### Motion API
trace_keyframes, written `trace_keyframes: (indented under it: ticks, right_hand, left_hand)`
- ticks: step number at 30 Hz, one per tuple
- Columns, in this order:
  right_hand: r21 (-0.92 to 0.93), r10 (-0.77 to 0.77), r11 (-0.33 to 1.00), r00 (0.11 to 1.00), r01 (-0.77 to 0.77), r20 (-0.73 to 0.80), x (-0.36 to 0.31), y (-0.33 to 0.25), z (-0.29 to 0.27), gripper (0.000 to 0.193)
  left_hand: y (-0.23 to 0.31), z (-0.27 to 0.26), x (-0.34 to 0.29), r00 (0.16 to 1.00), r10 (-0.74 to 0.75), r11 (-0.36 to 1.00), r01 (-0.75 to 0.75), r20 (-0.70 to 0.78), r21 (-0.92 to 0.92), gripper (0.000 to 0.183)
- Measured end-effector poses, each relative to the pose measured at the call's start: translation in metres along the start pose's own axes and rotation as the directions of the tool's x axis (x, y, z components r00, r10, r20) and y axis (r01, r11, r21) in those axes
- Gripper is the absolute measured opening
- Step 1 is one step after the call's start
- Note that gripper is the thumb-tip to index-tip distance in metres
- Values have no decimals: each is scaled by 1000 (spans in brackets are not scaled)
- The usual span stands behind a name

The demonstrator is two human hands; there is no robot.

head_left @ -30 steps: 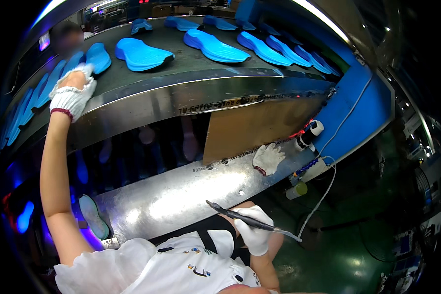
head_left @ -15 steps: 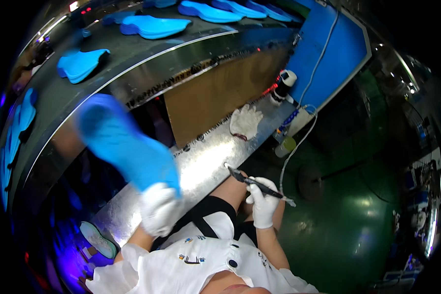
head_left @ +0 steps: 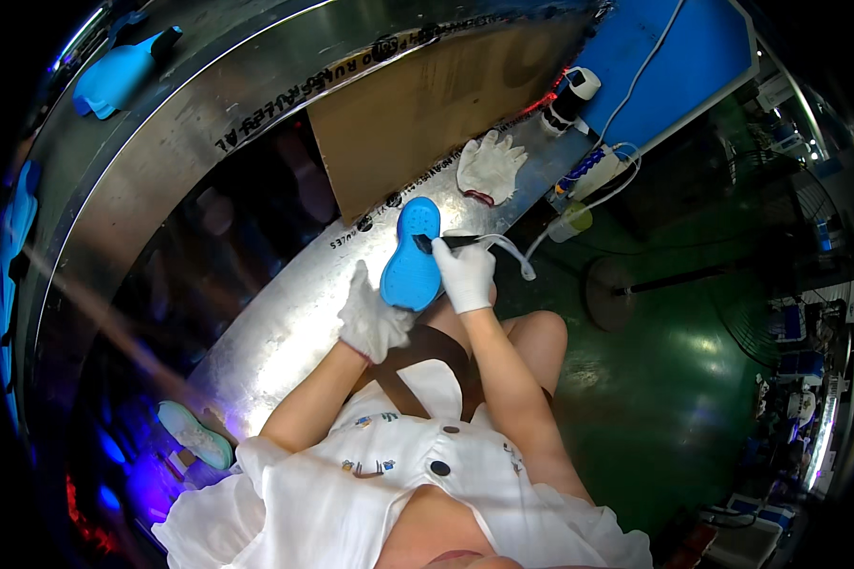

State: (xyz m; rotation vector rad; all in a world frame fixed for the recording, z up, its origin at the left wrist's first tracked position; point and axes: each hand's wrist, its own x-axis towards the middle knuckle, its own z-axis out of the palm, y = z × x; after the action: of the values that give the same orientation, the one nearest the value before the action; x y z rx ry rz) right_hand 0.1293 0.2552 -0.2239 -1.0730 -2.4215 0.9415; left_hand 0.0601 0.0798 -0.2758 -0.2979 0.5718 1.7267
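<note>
A bright blue shoe sole (head_left: 411, 270) lies above the metal bench, its surface with small marks facing up. My left hand (head_left: 375, 321), in a white glove, is at the sole's near end, thumb raised to one side and the other fingers partly hidden by the edge. In my right hand (head_left: 467, 275), also gloved in white, is a slim black brush-like tool (head_left: 458, 242). A white tube trails from its back end. Its dark tip is at the middle of the sole; whether it touches is too small to tell.
A loose white glove (head_left: 491, 169) lies on the metal bench (head_left: 266, 365), beside a brown cardboard sheet (head_left: 380, 123). Beyond runs a curved conveyor with blue soles (head_left: 114, 81). A black-and-white bottle (head_left: 569, 98) stands near a blue panel (head_left: 678, 57). A pale shoe (head_left: 194, 434) is at lower left.
The blue sole has come down and rightward from the conveyor side to in front of me. My right hand has moved up and left, bringing the black tool over it.
</note>
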Motion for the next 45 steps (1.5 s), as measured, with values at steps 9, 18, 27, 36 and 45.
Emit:
trace_keyframes:
  ticks: [9,18,27,36,45]
  right_hand:
    - [251,-276,936,958,248,80,-87,-14,-48,17]
    - [345,-717,641,696,686,-51,-72,-49,-92,21]
    - [199,-805,566,588,800,-76,-91,-49,-93,27]
    - [337,-767,588,639,736,-59,-104,-51,-90,27]
    - [421,-555,745,831,518,-40,-112,-55,-84,25]
  left_hand:
    - [-26,18,25,999,34,982,-26,35,-188,74]
    - [-29,90,-22,997,72,953,-80,-39,-294,79]
    - [-46,-27,27,920,242,957,-176,307,-230,62]
    - [-17,78,-17,820,116,979,0,561,-204,94]
    - [-9,3,26,829,129,939,-279,544,203,88]
